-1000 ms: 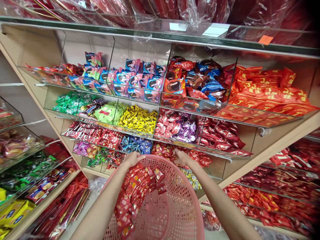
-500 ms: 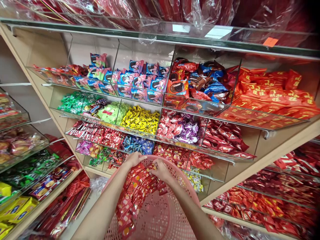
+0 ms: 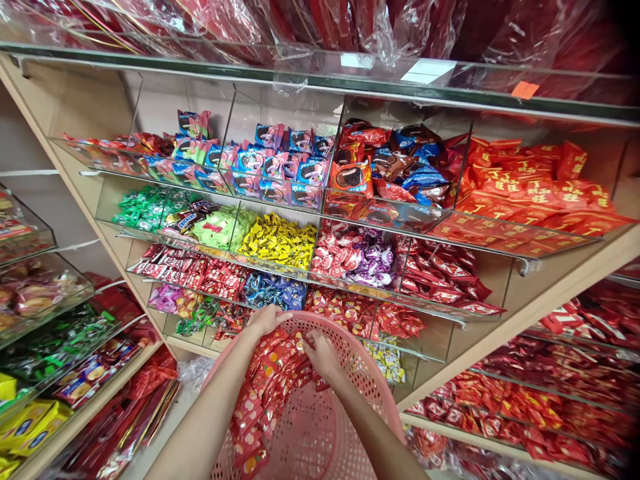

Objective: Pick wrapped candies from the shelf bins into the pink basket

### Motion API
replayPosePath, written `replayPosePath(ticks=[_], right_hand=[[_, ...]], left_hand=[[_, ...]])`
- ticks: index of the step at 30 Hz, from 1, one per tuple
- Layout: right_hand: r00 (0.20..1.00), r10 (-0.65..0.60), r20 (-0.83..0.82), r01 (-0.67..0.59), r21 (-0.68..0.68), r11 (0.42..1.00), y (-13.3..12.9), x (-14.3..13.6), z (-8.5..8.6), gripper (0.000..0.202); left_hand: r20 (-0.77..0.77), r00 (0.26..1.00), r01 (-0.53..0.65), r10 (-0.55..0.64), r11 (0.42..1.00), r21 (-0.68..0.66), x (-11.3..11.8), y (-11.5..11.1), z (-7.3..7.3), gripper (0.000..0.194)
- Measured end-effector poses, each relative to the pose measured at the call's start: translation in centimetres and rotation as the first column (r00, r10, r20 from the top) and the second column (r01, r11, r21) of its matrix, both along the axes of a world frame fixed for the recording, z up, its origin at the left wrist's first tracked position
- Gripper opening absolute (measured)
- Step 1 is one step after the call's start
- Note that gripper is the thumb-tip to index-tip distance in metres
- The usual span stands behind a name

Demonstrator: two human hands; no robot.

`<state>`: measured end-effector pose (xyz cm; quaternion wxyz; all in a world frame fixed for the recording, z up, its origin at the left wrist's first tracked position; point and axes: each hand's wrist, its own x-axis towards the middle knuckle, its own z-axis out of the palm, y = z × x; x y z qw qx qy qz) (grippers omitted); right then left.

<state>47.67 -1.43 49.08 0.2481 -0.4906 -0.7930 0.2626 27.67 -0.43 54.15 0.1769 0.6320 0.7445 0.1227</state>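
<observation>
A pink perforated plastic basket is below the shelves, tilted so its inside shows. Red printed packets lie heaped along its left side and back, while part of its bottom is bare. My left hand is closed over the basket's back rim, its fingers bent on the edge. Inside the basket, near the back, my right hand has its fingers curled together at the upper end of the packets; a red packet appears pinched at its fingertips.
Glass shelves of wrapped sweets and biscuits rise beyond the basket. More stocked shelves stand left and right. Red bundles lie low at the left, and plastic-wrapped red goods fill the top.
My right hand has shifted slightly down within the basket, its fingers more curled. The left hand stays on the rim. The view has moved a little.
</observation>
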Motion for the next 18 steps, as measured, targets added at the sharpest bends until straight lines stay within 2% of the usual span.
replayPosePath(ticks=[3,9,12,15,18], right_hand=[[0.999,-0.027,0.022,0.027,-0.003,1.0,-0.3,0.1,-0.1,0.011],[0.997,0.008,-0.071,-0.005,0.043,0.999,-0.5,-0.3,-0.1,0.012],[0.995,0.002,-0.099,0.006,0.076,0.997,0.2,0.1,1.6,0.016],[0.99,-0.022,-0.138,0.045,0.163,0.986,2.5,1.7,3.8,0.022],[0.999,-0.045,-0.008,0.046,0.235,0.971,6.1,4.1,5.1,0.032]], left_hand=[[0.004,1.0,-0.01,0.01,1.0,0.003,0.0,0.0,0.0,0.056],[0.012,1.0,-0.011,0.011,1.0,0.004,0.2,-0.1,0.3,0.055],[0.035,0.999,-0.026,0.026,1.0,-0.005,0.2,-0.1,0.4,0.053],[0.046,0.999,-0.025,0.025,0.999,-0.021,0.2,-0.1,0.5,0.053],[0.031,0.999,-0.008,0.009,1.0,-0.02,0.2,0.0,0.5,0.054]])
